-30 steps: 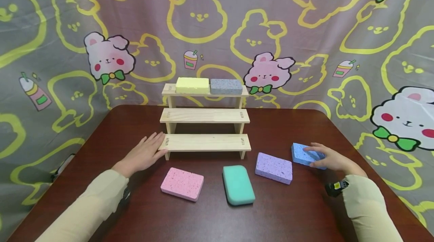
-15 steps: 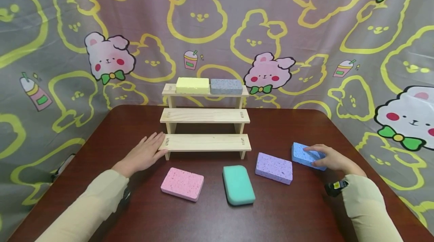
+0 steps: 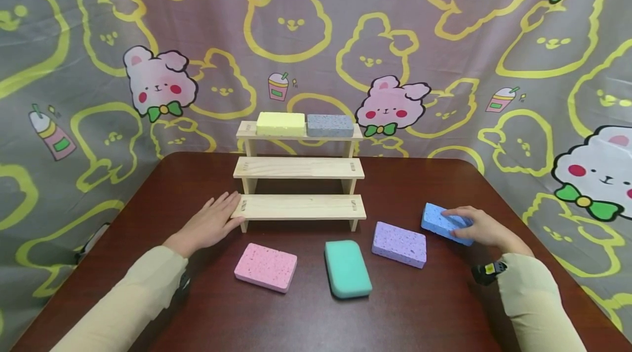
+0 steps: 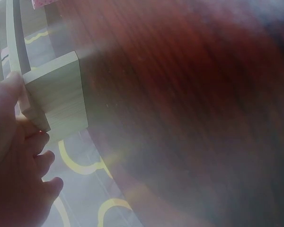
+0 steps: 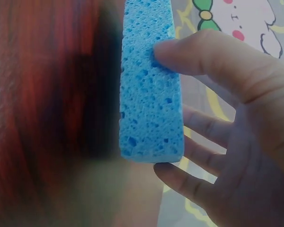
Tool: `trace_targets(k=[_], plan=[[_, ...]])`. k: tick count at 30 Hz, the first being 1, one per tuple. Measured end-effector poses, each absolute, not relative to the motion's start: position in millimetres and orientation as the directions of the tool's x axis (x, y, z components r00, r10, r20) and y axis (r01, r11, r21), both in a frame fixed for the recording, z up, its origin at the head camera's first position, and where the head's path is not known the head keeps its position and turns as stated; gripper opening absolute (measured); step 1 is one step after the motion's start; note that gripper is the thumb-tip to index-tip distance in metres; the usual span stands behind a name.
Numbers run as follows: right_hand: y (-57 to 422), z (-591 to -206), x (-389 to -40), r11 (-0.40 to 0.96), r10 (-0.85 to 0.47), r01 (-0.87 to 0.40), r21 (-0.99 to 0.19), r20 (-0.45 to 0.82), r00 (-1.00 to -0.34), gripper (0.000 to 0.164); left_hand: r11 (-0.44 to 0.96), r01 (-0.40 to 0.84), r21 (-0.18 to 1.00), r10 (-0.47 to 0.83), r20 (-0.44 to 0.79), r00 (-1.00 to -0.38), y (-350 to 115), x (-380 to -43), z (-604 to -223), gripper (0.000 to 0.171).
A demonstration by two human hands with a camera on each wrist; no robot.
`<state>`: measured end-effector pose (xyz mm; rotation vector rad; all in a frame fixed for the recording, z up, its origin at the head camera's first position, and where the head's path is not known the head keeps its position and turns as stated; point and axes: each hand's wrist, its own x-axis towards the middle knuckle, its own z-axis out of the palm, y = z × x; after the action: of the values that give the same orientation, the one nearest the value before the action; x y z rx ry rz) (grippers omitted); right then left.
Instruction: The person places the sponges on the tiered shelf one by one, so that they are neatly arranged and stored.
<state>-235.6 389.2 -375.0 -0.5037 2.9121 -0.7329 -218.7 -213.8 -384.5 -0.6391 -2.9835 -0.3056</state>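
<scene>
In the head view, my right hand (image 3: 486,228) grips a blue sponge (image 3: 434,219) at the right side of the table. The right wrist view shows the thumb pressing the pitted long face of the blue sponge (image 5: 149,104), with fingers behind it and at its end. My left hand (image 3: 207,226) holds the left end of the lowest step of a three-tier wooden stand (image 3: 301,206). From the left wrist, thumb and fingers lie on either side of the board's end (image 4: 59,94). A purple sponge (image 3: 399,244) lies beside the blue one.
A pink sponge (image 3: 265,267) and a teal sponge (image 3: 347,268) lie in front of the stand on the dark table (image 3: 207,313). On the top step sit a yellow sponge (image 3: 280,124) and a grey sponge (image 3: 329,125). A patterned curtain (image 3: 316,72) surrounds the table.
The blue sponge has turned slightly and shifted a little up and left in my right hand. My left hand and the other sponges stay in place.
</scene>
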Motion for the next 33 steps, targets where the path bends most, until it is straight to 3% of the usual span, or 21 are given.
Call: trace_targets(k=[20, 33], plan=[[350.8, -338.1, -242.6, 0.772, -0.437, -0.481, -0.415, 0.203, -0.876, 0.044, 0.895, 0.41, 0.175, 0.395, 0.114, -0.912, -213.9, -220.0, -386.1, 0.064], [315.6, -308.5, -252.9, 0.739, -0.483, -0.546, -0.396, 0.255, -0.838, 0.042, 0.891, 0.423, 0.163, 0.406, 0.127, -0.905, -214.3, -219.7, -384.8, 0.063]])
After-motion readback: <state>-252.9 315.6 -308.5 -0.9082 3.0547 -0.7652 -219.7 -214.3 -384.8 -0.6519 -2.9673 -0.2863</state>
